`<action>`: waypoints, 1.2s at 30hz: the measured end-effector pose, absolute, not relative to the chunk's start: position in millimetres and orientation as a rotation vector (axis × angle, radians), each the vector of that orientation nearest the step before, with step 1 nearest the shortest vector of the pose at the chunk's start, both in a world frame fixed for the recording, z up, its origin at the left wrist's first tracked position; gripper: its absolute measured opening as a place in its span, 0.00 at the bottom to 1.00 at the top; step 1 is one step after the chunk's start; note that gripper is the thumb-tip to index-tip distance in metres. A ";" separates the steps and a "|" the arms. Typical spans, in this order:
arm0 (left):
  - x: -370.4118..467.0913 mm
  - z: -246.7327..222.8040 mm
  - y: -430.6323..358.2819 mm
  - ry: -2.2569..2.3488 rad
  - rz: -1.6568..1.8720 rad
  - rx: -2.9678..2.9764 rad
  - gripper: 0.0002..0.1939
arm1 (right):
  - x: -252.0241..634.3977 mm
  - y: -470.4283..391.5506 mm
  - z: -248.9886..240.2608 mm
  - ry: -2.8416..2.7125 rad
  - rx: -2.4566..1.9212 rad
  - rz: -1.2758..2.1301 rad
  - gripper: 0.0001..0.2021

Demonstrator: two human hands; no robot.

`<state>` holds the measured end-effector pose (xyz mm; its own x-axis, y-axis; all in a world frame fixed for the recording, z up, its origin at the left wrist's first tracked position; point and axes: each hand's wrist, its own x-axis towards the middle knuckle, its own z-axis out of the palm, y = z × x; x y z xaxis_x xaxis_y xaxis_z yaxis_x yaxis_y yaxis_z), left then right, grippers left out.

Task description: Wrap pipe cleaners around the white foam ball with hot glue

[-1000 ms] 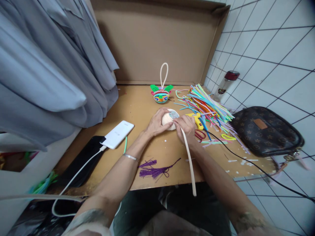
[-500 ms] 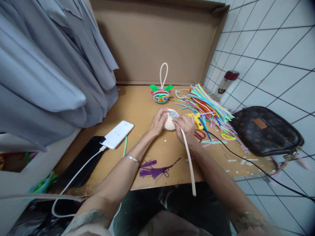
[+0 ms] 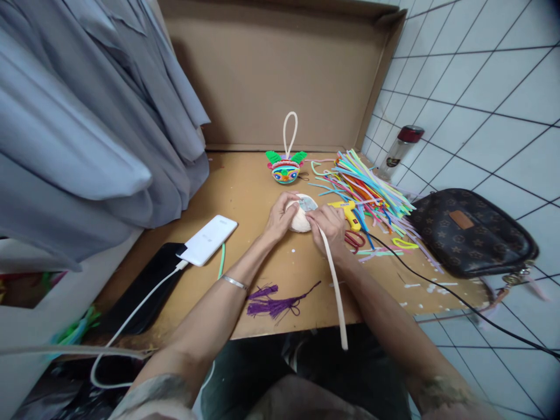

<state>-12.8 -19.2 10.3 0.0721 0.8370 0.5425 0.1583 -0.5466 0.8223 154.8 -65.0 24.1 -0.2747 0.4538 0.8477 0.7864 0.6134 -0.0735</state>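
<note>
A cream, rounded piece (image 3: 300, 221) with a grey patch on top is between my two hands above the table. My left hand (image 3: 281, 217) is closed on its left side. At its right side, my right hand (image 3: 329, 226) pinches a cream pipe cleaner (image 3: 336, 286), whose long free end hangs down towards the table's front edge. A colourful animal-head ornament (image 3: 285, 170) with green ears and a cream loop stands behind my hands. Just right of my right hand lie a yellow glue gun (image 3: 349, 213) and red-handled scissors (image 3: 354, 240).
Many coloured pipe cleaners (image 3: 371, 184) lie at the back right, beside a brown bag (image 3: 472, 233) and a bottle (image 3: 400, 153). Purple tassels (image 3: 275, 304) lie near the front. A white power bank (image 3: 209, 240) with a cable rests on a black object (image 3: 149, 291) at left.
Both hands remain around the cream piece, which has turned very slightly. The view has shifted a little; nothing else has visibly moved.
</note>
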 end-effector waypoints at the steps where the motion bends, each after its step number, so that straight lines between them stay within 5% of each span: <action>1: -12.9 10.8 -19.3 0.986 1.518 1.776 0.14 | 154.7 -64.9 24.0 -1.917 -0.977 -0.464 0.14; 36: -13.9 10.6 -18.7 0.969 1.524 1.755 0.13 | 153.9 -65.7 27.6 -1.903 -0.918 -0.489 0.15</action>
<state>-13.9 -18.7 10.6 0.0678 0.8392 0.5396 0.1329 -0.5437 0.8287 153.9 -65.7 27.6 -0.2832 0.3944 0.8742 0.7671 0.6403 -0.0404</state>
